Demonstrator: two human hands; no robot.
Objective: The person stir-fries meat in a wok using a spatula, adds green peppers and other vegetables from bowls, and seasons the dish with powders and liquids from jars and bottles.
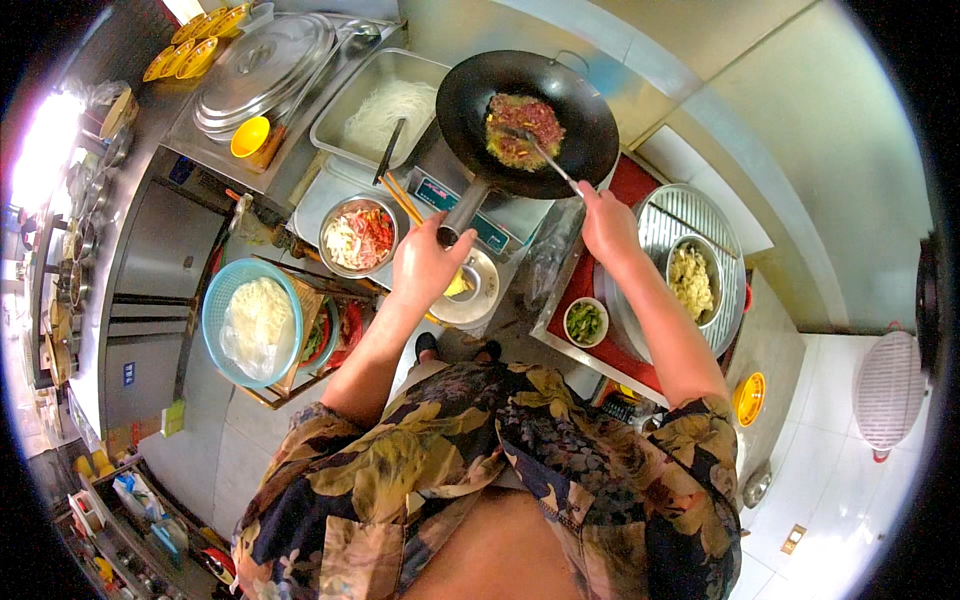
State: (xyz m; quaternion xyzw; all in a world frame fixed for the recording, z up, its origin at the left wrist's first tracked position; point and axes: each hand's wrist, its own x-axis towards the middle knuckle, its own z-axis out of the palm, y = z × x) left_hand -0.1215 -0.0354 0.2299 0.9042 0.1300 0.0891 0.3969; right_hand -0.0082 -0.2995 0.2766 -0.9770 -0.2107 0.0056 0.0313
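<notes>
The black wok (590,125) is in front of me, with a patch of reddish chopped food (530,115) on its bottom, yellowish and oily at the edge. The fingers of my left hand (430,258) are closed round the wok handle (467,209) on the near side of the wok. The fingers of my right hand (605,222) are clamped on a long metal utensil (553,163), its far end in the wok's food. Orange chopsticks (402,197) slant left of the wok; I cannot tell whether my left fingers touch them.

On the wok's near side, a teal panel (490,232) carries printed marks, too small for me to read. Well to the left of the wok, a steel cabinet (165,240) bears a little blue label (128,374), equally unreadable.

Just left of the wok is a steel tray (395,66) of white noodles (390,115). Nearer me, left of the wok, a steel bowl (350,271) holds red and pale pieces. Right of the wok and nearer me, a small white bowl (586,344) of chopped greens (586,321) sits on a red surface (640,370).
</notes>
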